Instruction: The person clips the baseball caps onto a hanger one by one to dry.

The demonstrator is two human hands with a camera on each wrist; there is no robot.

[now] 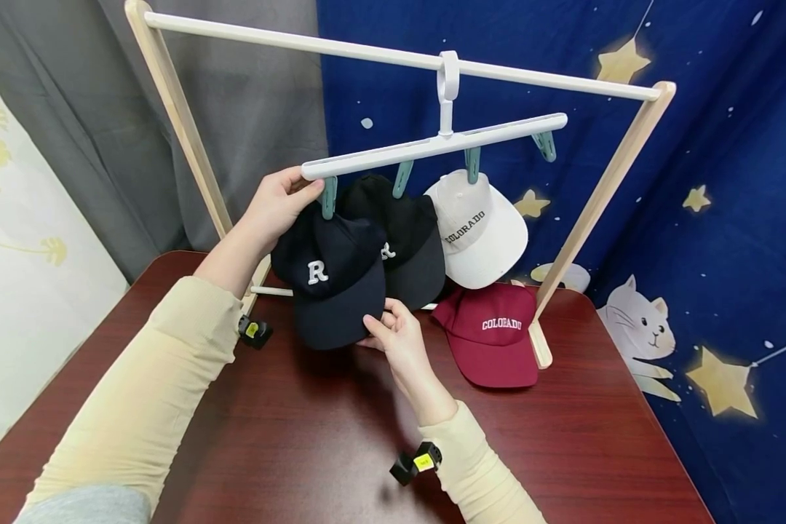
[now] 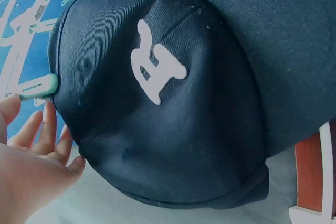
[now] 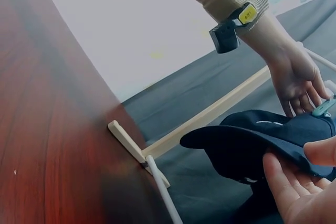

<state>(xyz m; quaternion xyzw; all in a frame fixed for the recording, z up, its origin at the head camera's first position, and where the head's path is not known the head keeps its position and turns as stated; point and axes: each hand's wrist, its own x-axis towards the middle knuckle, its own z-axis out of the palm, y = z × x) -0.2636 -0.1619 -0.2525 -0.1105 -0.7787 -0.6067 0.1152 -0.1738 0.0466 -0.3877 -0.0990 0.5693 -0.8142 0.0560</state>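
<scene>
A navy baseball cap [image 1: 334, 255] with a white R hangs by its crown from a green clip [image 1: 330, 198] at the left end of a white hanger [image 1: 380, 155]. My left hand [image 1: 278, 207] is at that clip, its thumb against it; in the left wrist view the other fingers of the left hand [image 2: 39, 166] reach toward the cap's edge. With thumb above and fingers below, my right hand [image 1: 402, 346] pinches the brim, as the right wrist view also shows the right hand [image 3: 302, 187] doing.
A black cap [image 1: 409, 247] and a white Colorado cap [image 1: 474, 225] hang further right, beside a bare clip [image 1: 545, 145] at the end. A maroon cap [image 1: 494, 335] rests on the table [image 1: 288, 451] near the right foot of the wooden rack [image 1: 602, 196].
</scene>
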